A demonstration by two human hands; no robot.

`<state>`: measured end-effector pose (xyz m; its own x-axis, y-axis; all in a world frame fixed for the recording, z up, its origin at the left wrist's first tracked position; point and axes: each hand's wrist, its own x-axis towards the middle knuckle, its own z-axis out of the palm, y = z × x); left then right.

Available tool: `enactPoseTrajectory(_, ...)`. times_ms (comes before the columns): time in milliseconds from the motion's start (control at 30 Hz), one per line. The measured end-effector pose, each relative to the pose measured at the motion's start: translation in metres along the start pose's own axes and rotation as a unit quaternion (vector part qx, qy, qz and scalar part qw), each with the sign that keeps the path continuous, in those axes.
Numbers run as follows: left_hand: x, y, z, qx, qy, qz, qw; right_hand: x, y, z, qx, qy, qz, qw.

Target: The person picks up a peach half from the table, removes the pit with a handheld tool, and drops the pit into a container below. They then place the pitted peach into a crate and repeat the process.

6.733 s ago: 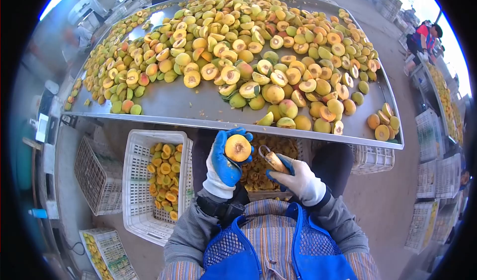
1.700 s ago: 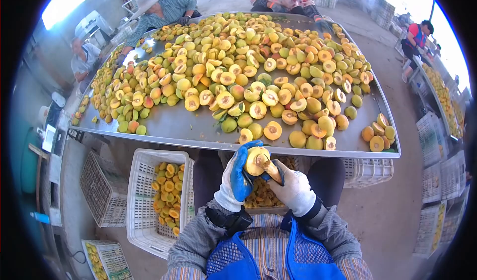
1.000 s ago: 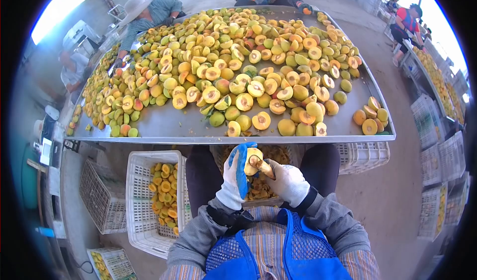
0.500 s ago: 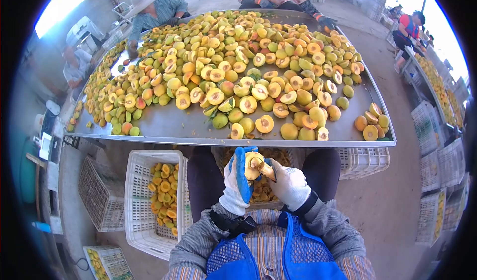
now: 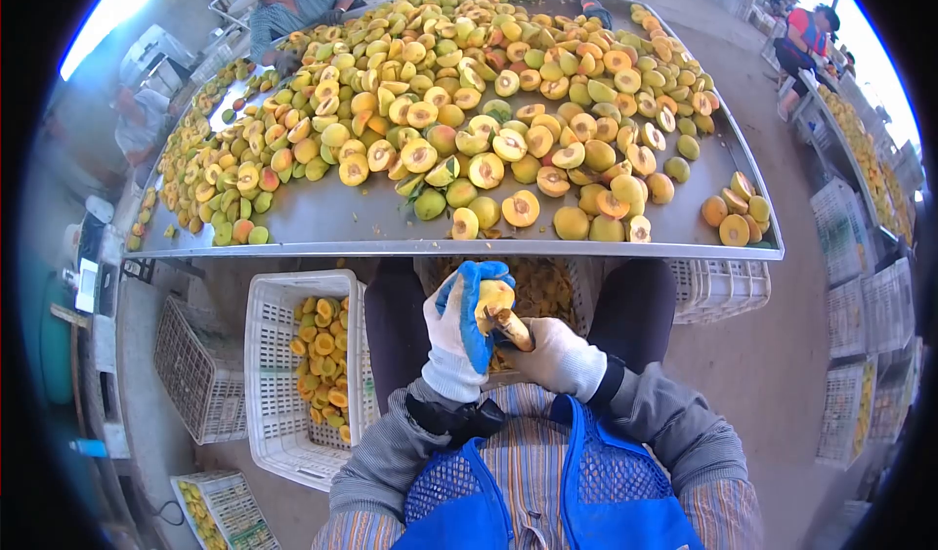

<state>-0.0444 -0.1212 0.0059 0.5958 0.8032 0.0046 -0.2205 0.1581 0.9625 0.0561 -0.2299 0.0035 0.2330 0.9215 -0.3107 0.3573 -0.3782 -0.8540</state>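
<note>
In my gloved left hand [image 5: 457, 330], blue on the palm side, a yellow peach half [image 5: 494, 297] is held between curled fingers and thumb. My right hand [image 5: 561, 358], in a whitish glove, grips a short tool with a pale wooden-looking handle [image 5: 515, 330]. The tool's working end is against the lower side of the fruit, and its exact shape cannot be made out. Both hands are over my lap, just below the near edge of the metal table [image 5: 322, 232]. Many halved peaches [image 5: 420, 113] are heaped on that table.
A white crate [image 5: 257, 374] with pitted halves stands left of my legs. Scraps lie in a container [image 5: 547, 291] between my knees. Another white crate [image 5: 723, 291] is under the table at right. Co-workers [image 5: 298, 8] sit across the table; stacked crates [image 5: 848, 306] line the right.
The peach half has turned in my left hand, its cut face now less visible. My right hand has shifted slightly, and more of the tool's handle shows. The view has tilted a little downward.
</note>
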Motion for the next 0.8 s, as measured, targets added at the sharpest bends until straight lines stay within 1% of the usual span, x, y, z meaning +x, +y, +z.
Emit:
enactPoseTrajectory(33,-0.001,0.0,-0.001,-0.035,-0.002,-0.026,0.999,-0.002,-0.001,0.004,0.045,0.007,0.008,0.999)
enactPoseTrajectory(67,0.001,0.001,-0.002,-0.072,-0.003,-0.048,0.996,0.0,-0.002,0.003,0.044,0.006,0.007,0.999)
enactPoseTrajectory(100,0.002,-0.001,-0.007,-0.045,-0.03,-0.025,0.998,0.003,-0.003,0.001,-0.006,0.026,0.001,1.0)
enactPoseTrajectory(133,0.005,-0.006,-0.007,-0.001,-0.041,0.052,0.998,0.005,-0.003,0.001,-0.053,0.046,-0.003,0.998)
enactPoseTrajectory(200,0.004,0.001,0.0,-0.11,0.008,-0.03,0.993,0.007,-0.008,0.008,-0.076,0.065,0.013,0.995)
enactPoseTrajectory(233,0.004,0.002,0.003,-0.111,0.007,-0.03,0.993,0.006,-0.01,0.018,0.051,0.043,0.027,0.997)
enactPoseTrajectory(267,0.004,0.002,0.006,-0.108,0.026,-0.017,0.994,0.005,-0.011,0.023,0.176,0.019,0.042,0.983)
enactPoseTrajectory(400,0.003,-0.003,0.006,-0.104,0.068,0.009,0.992,0.015,-0.012,0.025,0.197,0.012,0.071,0.978)
enactPoseTrajectory(433,0.004,-0.003,0.005,-0.079,0.07,0.023,0.994,0.013,-0.022,0.028,0.173,0.016,0.097,0.98)
enactPoseTrajectory(467,0.005,-0.003,0.004,-0.078,0.069,0.02,0.994,0.011,-0.015,0.039,0.191,0.034,0.086,0.977)
enactPoseTrajectory(533,0.007,-0.003,0.001,-0.078,0.04,0.032,0.996,0.009,-0.019,0.04,0.193,0.044,0.094,0.976)
enactPoseTrajectory(600,0.011,0.0,0.0,-0.08,0.051,0.01,0.995,0.012,-0.019,0.025,0.109,0.014,0.085,0.99)
enactPoseTrajectory(633,0.011,0.004,-0.001,-0.029,0.033,0.016,0.999,0.009,-0.017,0.023,0.086,0.032,0.03,0.995)
enactPoseTrajectory(667,0.009,0.005,-0.003,0.021,0.016,0.021,0.999,0.005,-0.02,0.022,0.088,0.029,0.034,0.995)
enactPoseTrajectory(700,0.01,0.007,-0.009,-0.029,0.003,-0.012,1.0,0.002,-0.026,0.018,0.07,0.027,0.042,0.996)
enactPoseTrajectory(733,0.013,0.01,-0.011,-0.028,0.003,-0.01,1.0,0.001,-0.03,0.015,0.051,0.025,0.047,0.997)
enactPoseTrajectory(767,0.015,0.013,-0.014,-0.035,-0.03,-0.019,0.999,0.005,-0.017,0.024,0.087,0.045,0.04,0.994)
enactPoseTrajectory(800,0.017,0.015,-0.015,-0.044,-0.063,-0.026,0.997,0.007,-0.013,0.024,0.085,0.041,0.038,0.995)
